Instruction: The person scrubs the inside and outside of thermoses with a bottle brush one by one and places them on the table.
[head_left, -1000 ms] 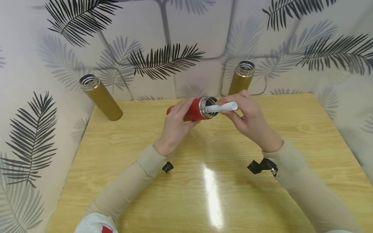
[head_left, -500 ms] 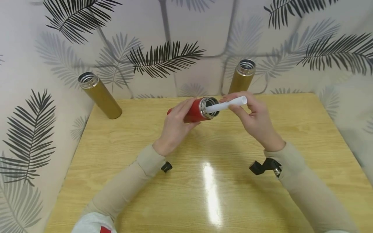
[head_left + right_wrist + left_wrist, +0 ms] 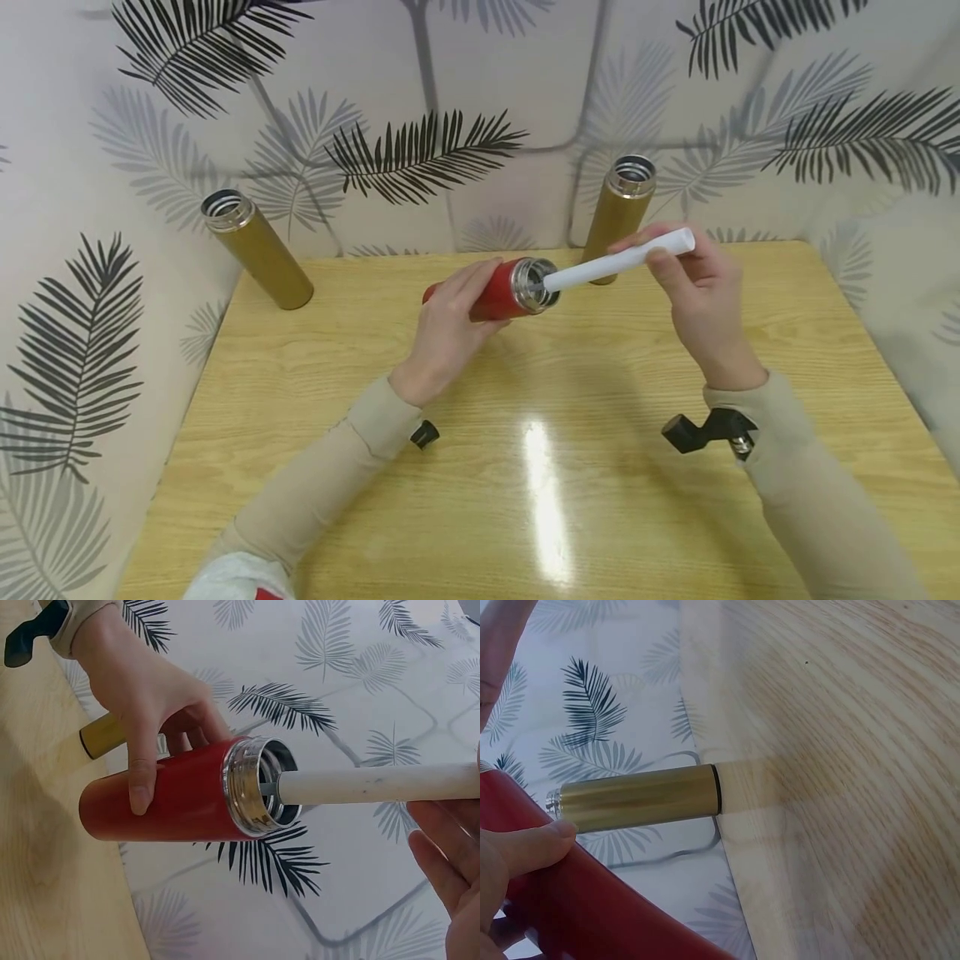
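In the head view my left hand (image 3: 450,321) grips a red thermos bottle (image 3: 497,293) round its body, tilted with its uncovered steel mouth to the right. My right hand (image 3: 705,292) pinches a white tube (image 3: 607,267) near its upper end, which looks hollow. The right wrist view puts the lower end of the white tube (image 3: 360,784) at the steel mouth of the red thermos bottle (image 3: 165,796). A narrow grey piece shows between the tube and the bottle's inside; what it is I cannot tell. The left thumb (image 3: 141,776) lies along the bottle's side.
Two gold thermos bottles without lids stand upright at the back of the wooden table (image 3: 480,500): the left one (image 3: 266,258) near the left edge, the other gold bottle (image 3: 613,217) behind my right hand. A leaf-patterned wall covering (image 3: 510,200) rises behind the table.
My right hand has moved right and slightly up, drawing the white tube out of the red thermos bottle, so more of its length shows. The left hand keeps hold of the bottle nearly in place.
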Demonstrator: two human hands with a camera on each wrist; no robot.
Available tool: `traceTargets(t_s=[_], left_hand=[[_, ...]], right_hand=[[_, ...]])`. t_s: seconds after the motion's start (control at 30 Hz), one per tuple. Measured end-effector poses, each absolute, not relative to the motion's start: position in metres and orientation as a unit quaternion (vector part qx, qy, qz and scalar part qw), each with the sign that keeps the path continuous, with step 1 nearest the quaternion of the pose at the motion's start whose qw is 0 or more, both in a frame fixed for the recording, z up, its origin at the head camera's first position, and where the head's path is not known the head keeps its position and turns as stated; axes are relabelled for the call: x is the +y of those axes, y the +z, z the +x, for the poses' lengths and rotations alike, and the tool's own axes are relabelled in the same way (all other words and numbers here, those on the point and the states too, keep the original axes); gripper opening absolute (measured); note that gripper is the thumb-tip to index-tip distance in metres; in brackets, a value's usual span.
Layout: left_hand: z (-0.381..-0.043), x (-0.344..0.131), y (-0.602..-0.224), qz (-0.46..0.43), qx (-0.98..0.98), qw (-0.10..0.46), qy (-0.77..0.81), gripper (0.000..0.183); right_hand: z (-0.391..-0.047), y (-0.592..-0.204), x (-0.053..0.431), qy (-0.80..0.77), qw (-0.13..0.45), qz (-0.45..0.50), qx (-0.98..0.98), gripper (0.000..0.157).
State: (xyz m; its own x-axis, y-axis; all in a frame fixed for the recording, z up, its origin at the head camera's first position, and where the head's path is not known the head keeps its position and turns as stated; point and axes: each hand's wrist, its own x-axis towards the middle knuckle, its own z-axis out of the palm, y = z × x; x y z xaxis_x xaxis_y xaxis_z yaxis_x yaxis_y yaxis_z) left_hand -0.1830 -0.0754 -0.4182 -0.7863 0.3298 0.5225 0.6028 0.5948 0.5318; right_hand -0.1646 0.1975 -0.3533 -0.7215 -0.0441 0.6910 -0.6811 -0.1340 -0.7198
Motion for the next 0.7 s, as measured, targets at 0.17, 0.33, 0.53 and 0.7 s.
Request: traceTargets(t_s=[0.17,0.33,0.53,0.7], left_hand=[[-0.183,-0.077,-0.418,-0.266,-0.874,0.191,-0.358,0.075],[-0.185,-0.077,-0.416,-0.266,-0.878,0.190,-0.350,0.075],[-0.185,-0.079,-0.414,-0.270,-0.883,0.183,-0.338,0.075],[-0.182,-0.085,-0.415,-0.261,-0.887,0.177,-0.338,0.074]], right_hand=[[-0.167,-0.351,0.200,0.716,0.214,0.292,-0.597,0.054],[-0.165,-0.348,0.199,0.735,0.176,0.310,-0.577,0.057],[-0.161,-0.342,0.201,0.745,0.187,0.320,-0.555,0.052],[-0.153,-0.337,0.206,0.735,0.174,0.318,-0.574,0.035]])
